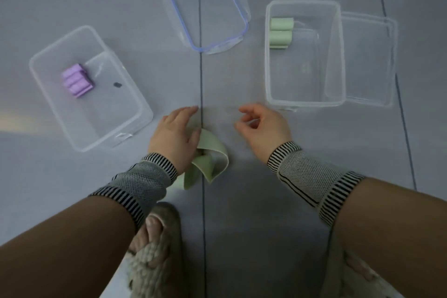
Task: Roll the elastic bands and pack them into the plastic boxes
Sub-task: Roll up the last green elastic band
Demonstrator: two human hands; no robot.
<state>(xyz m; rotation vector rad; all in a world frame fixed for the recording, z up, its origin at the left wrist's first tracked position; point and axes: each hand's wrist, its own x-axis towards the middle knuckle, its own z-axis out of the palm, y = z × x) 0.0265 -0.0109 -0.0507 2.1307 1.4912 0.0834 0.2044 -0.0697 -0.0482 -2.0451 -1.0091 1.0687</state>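
So the loose green band (210,159) is lying crumpled on the floor (242,213), right by the seam that runs down the middle, near the front edge. The left hand (174,136) rests on its far end with fingers fairly straight, thumb against the band. The right hand (262,126) hovers just beside it, fingers loosely curled, holding nothing. The band runs from under the left hand back toward the person, so left is clearly nearer. The green rolls (281,32) sit in the right box (268,75), the purple ones (77,81) in the left box (48,84).
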